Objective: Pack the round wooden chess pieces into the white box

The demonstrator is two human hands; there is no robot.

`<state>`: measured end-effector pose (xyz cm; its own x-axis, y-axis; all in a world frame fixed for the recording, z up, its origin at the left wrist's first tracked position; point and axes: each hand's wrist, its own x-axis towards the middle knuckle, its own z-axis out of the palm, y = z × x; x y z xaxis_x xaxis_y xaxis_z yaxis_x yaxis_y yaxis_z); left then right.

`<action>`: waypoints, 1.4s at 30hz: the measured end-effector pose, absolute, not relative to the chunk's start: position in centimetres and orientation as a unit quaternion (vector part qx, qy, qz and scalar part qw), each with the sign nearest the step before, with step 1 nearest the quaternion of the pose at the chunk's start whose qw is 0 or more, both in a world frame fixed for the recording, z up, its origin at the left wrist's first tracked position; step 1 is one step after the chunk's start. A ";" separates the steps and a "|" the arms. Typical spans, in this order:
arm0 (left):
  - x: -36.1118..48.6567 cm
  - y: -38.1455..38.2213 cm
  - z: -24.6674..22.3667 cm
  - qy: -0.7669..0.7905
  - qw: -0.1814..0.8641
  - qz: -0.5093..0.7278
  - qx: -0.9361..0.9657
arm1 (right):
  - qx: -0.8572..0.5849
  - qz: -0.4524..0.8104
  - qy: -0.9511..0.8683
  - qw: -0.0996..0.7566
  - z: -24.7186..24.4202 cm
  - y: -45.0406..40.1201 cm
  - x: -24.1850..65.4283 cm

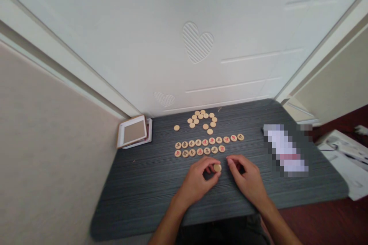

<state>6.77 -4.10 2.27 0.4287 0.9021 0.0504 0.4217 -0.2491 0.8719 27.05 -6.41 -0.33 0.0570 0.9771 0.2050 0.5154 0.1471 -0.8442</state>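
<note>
The left hand (199, 178) grips one round xiangqi piece (217, 168) between thumb and fingers, near the middle of the dark wood-grained surface (138, 195), toward its near edge; the right hand (247, 176) is just beside it, fingers curled with thumb near index, though I cannot tell whether they are quite closed; beyond the hands lie two rows of character-side-up pieces, the far row (205, 142) of ten and the near row (199, 152) of seven, red and black marks mixed; farther on, toward the far edge, plain-side-up pieces (200, 116) form a loose cluster, with a lone plain piece (176, 128) apart to its left; a shallow open box (133, 131) sits at the far left corner; a pixelated item (286, 149) lies toward the right edge; a white panel (247, 38) with raised hearts stands behind the far edge.
</note>
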 end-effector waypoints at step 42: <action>7.2 -4.9 0.6 0.484 0.416 0.366 0.677 | -0.532 0.346 -0.665 0.394 0.1 -5.6 25.0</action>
